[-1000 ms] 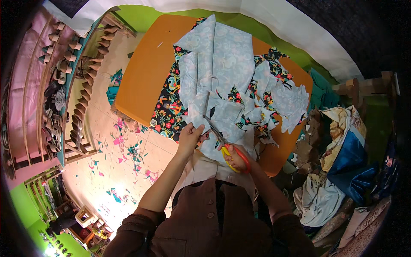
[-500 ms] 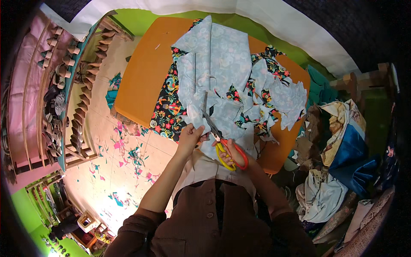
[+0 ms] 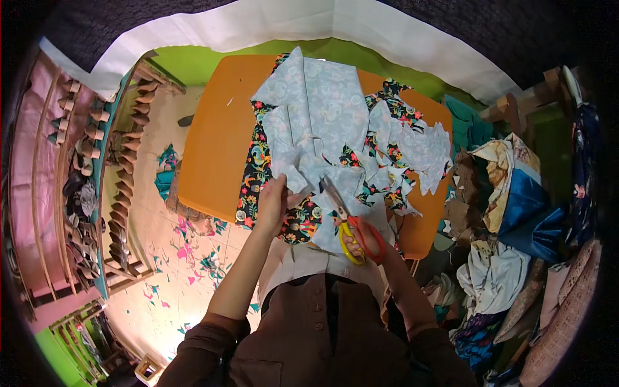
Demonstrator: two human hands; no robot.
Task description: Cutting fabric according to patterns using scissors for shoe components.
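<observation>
My left hand (image 3: 273,201) pinches the edge of a piece of floral fabric (image 3: 293,179), its pale underside facing up. In my right hand (image 3: 367,242) is a pair of scissors (image 3: 337,203) with one red and one yellow handle. The blades point up and left into the pale fabric beside my left hand and look nearly together; their tips are hard to make out against the cloth. More fabric (image 3: 332,90) lies spread beyond my hands, pale side up, with its black floral side (image 3: 251,187) showing along the left. Jagged cut pieces (image 3: 422,151) lie to the right.
The fabric lies on an orange table (image 3: 213,148). Wooden shoe lasts (image 3: 122,193) line a rack at the left. Teal and pink scraps (image 3: 209,261) litter the tiled floor. Heaped cloth (image 3: 493,277) and fabric rolls (image 3: 561,309) stand at the right.
The scissors have moved right, away from my left hand, and their blades have come closer together. My left hand has shifted slightly left with the fabric edge. The whole view has tilted a little.
</observation>
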